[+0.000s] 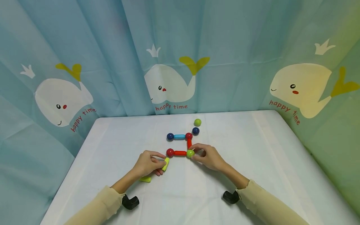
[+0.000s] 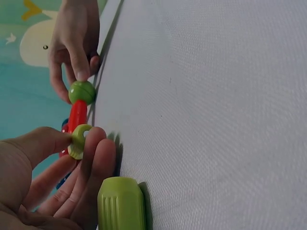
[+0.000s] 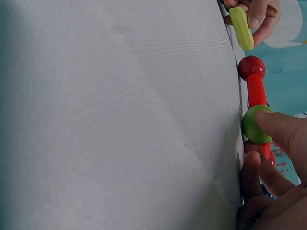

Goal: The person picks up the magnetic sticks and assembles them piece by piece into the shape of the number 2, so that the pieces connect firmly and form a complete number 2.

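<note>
Between thumb and fingers my left hand [image 1: 149,163] pinches a yellow-green rod [image 1: 166,164], its ring-shaped end showing in the left wrist view. The rod's upper end is close to a red ball [image 1: 170,152]. My right hand [image 1: 208,156] holds a green ball [image 1: 190,153], thumb on it in the right wrist view. Red rods [image 1: 180,153] join that green ball to the red ball on its left and to another red ball [image 1: 188,136] behind. From there a light blue rod [image 1: 179,136] leads to a dark blue ball [image 1: 170,136].
A second yellow-green rod [image 1: 145,179] lies under my left wrist. Beyond the joined pieces sit a loose dark blue ball [image 1: 195,131] and a green ball [image 1: 197,122]. A whale-print curtain [image 1: 239,87] hangs behind the white table [image 1: 253,140].
</note>
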A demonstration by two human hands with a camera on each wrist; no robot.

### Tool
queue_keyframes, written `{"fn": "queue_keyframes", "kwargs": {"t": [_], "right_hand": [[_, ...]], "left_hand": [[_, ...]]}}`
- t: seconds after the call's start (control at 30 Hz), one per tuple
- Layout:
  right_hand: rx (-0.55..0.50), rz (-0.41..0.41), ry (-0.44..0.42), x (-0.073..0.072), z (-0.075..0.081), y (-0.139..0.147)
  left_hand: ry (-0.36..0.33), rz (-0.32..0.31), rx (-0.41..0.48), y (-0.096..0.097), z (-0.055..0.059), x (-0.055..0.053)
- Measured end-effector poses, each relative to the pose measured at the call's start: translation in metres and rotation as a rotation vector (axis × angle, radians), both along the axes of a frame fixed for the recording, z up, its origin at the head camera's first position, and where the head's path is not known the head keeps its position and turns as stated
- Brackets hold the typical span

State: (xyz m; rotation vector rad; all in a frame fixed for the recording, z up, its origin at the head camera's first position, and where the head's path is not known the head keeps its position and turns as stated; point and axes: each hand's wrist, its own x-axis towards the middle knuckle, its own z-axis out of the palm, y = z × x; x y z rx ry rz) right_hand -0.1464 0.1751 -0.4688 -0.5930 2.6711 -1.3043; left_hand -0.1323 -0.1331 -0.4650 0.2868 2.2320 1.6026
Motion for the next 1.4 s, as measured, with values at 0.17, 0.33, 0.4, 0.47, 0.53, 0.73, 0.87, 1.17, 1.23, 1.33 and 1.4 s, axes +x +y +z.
{"fn": "queue_keyframes", "kwargs": {"t": [0.17, 0.33, 0.4, 0.47, 0.53, 0.73, 0.87, 1.17, 1.23, 1.33, 1.4], "right_hand": [[0.0, -0.001, 0.005, 0.0, -0.001, 0.0], [0.002, -0.004, 0.004, 0.0, -0.001, 0.0], [0.003, -0.006, 0.004, 0.0, -0.001, 0.0], [0.006, -0.008, 0.008, 0.0, -0.002, 0.0], [0.006, -0.008, 0.008, 0.0, -0.002, 0.0], [0.012, -0.005, 0.01, 0.0, -0.001, -0.001], [0.011, -0.006, 0.009, 0.0, -0.001, -0.001], [0.002, -0.004, 0.018, 0.0, 0.0, 0.001], [0.0, -0.002, 0.02, 0.0, 0.001, 0.001], [-0.002, -0.001, 0.017, -0.001, 0.001, 0.001], [-0.002, 0.001, 0.013, -0.001, 0.001, 0.002]], "left_hand": [[-0.061, 0.037, 0.056, 0.002, 0.0, -0.001], [-0.087, 0.057, 0.063, 0.004, 0.0, -0.002], [-0.092, 0.056, 0.061, 0.005, 0.0, -0.002], [-0.098, 0.054, 0.061, 0.006, 0.001, -0.003], [-0.102, 0.051, 0.061, 0.007, 0.001, -0.003], [-0.103, 0.048, 0.047, 0.01, 0.0, -0.004], [-0.106, 0.052, 0.044, 0.011, 0.0, -0.004], [-0.096, 0.044, 0.036, 0.012, -0.001, -0.005], [-0.095, 0.043, 0.034, 0.012, -0.001, -0.006], [-0.093, 0.043, 0.032, 0.013, 0.0, -0.006], [-0.094, 0.041, 0.029, 0.014, 0.001, -0.005]]}}
